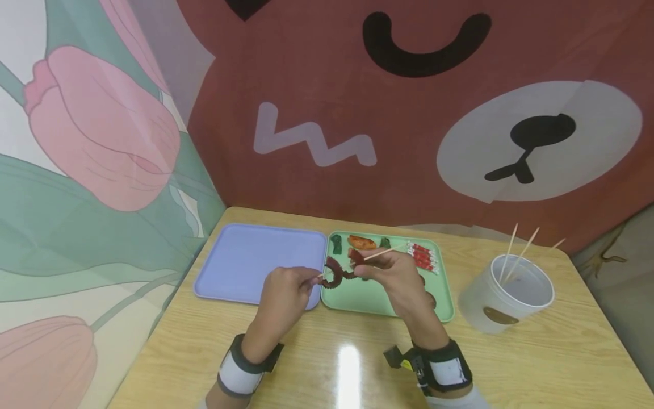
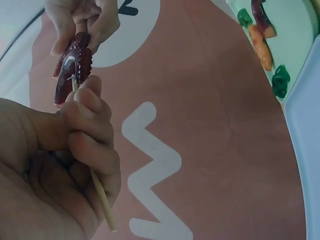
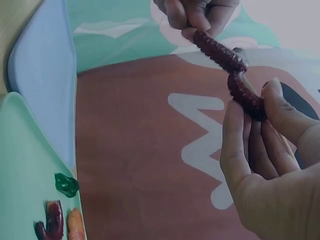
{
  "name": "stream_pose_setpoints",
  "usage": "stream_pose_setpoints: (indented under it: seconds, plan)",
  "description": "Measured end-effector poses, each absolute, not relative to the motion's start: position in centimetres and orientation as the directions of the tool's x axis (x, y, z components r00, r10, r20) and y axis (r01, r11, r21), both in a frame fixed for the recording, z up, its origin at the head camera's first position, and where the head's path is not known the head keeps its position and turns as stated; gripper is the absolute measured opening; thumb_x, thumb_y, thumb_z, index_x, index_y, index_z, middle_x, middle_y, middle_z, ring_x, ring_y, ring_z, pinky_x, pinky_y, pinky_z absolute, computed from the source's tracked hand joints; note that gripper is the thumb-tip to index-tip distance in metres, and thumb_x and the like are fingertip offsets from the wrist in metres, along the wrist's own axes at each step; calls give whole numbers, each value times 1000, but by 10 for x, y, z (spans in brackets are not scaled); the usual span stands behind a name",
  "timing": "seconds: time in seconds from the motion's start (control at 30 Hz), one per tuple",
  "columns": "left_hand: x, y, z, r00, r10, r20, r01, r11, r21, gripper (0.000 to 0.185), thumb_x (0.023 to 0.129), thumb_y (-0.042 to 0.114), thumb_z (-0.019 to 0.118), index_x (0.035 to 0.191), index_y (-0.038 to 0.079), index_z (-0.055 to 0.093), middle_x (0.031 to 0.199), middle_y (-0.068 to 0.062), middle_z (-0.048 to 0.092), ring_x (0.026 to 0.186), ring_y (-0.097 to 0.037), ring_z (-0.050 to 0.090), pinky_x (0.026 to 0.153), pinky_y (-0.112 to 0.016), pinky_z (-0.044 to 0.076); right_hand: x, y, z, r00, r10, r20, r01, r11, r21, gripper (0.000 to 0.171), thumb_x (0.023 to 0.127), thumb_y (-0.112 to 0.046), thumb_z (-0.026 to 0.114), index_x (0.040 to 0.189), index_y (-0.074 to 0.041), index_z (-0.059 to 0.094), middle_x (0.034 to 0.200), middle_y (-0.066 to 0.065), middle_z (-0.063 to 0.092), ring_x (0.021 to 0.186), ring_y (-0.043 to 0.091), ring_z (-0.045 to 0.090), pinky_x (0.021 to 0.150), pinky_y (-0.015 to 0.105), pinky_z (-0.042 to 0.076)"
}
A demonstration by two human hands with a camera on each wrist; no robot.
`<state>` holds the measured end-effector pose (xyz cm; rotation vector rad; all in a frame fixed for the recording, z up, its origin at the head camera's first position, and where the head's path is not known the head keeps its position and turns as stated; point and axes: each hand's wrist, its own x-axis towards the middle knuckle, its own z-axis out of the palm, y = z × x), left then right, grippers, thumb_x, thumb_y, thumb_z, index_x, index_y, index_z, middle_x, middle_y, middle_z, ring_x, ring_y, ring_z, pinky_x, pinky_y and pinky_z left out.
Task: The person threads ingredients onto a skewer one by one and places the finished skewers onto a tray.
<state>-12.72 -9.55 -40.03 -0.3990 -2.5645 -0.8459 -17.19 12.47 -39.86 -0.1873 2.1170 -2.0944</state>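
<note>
Now, from the head view, both hands meet in the middle of the frame, just above the green tray. The left hand has its fingers curled around a thin wooden skewer, and the right hand pinches the dark red curled tentacle piece that stretches between the two hands. The green tray carries an orange piece, small dark green pieces and red-and-white sticks at its upper part. The purple tray to its left holds nothing I can see. At the right of the frame a white cup stands on the counter with several skewers leaning inside.

In the left wrist view, upper left, the fingers are wrapped tight on the skewer, and its tip enters the tentacle piece. I think the point could slip off the soft, curved piece and prick the other hand's fingers, which pinch it very near.

In the right wrist view, upper right, thumb and fingers squeeze the lower end of the tentacle piece. If this pinch is too loose, the piece may twist and drop to the tray; if the skewer is pushed off the middle, it may tear out the side.
</note>
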Motion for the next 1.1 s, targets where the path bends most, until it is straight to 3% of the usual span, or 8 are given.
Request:
stream_pose_setpoints:
  seconds: [0.2,0.33,0.43,0.6,0.8,0.87,0.97,1.1]
  plan:
    - [-126,-100,-398,-887,114,447,362,774,520,6,81,9,75,86,10,78,82,-3,75,71,-13,71,64,-28,58,-177,123,-400,-968,-252,-13,-2,58,-998,35,77,-20,81,106,-5,70,100,0,73,98,17,65,74,33,58]
    - [-128,-106,-393,-893,76,444,339,763,551,5,83,9,74,87,9,78,72,0,72,60,-6,61,58,-23,52,-192,131,-406,-950,-311,-1,-97,299,-949,33,80,-24,77,111,-13,69,110,0,70,105,19,64,86,39,55]
    - [-129,-112,-390,-890,44,454,332,747,577,5,84,10,73,86,9,77,60,5,64,54,-3,51,55,-19,47,-211,134,-423,-939,-344,-19,-191,565,-803,29,85,-23,73,113,-15,69,110,1,70,103,19,65,88,40,53]
    - [-129,-117,-390,-879,34,476,351,722,597,6,86,10,70,86,9,77,55,9,56,52,-2,48,54,-19,45,-238,119,-450,-926,-367,-91,-276,819,-502,19,85,-12,72,104,-6,72,97,5,72,82,18,64,66,32,52]
    - [-128,-117,-388,-865,47,500,374,725,578,6,86,9,71,83,10,76,55,8,56,52,-3,48,55,-19,45,-253,101,-466,-941,-331,-68,-297,907,-299,12,85,-13,72,95,-7,74,97,7,73,74,21,65,59,33,54]
    - [-127,-117,-387,-866,45,499,370,728,577,6,86,9,71,83,10,76,55,8,55,52,-3,48,55,-19,45,-256,97,-471,-942,-331,-63,-304,916,-260,6,86,-12,70,85,-7,74,86,6,71,67,19,60,53,31,51]
    - [-126,-118,-386,-871,38,490,360,728,583,5,85,10,71,84,10,76,55,9,55,52,-3,48,54,-19,45,-258,93,-478,-937,-348,-30,-333,917,-220,15,85,-8,69,70,-6,70,71,7,66,58,17,53,47,30,46]
    - [-124,-119,-386,-886,32,462,340,722,602,5,85,9,71,85,10,77,55,9,56,52,-3,47,53,-18,45,-258,90,-485,-925,-379,37,-379,906,-190,18,81,-5,69,64,-6,64,67,7,63,58,17,52,48,31,46]
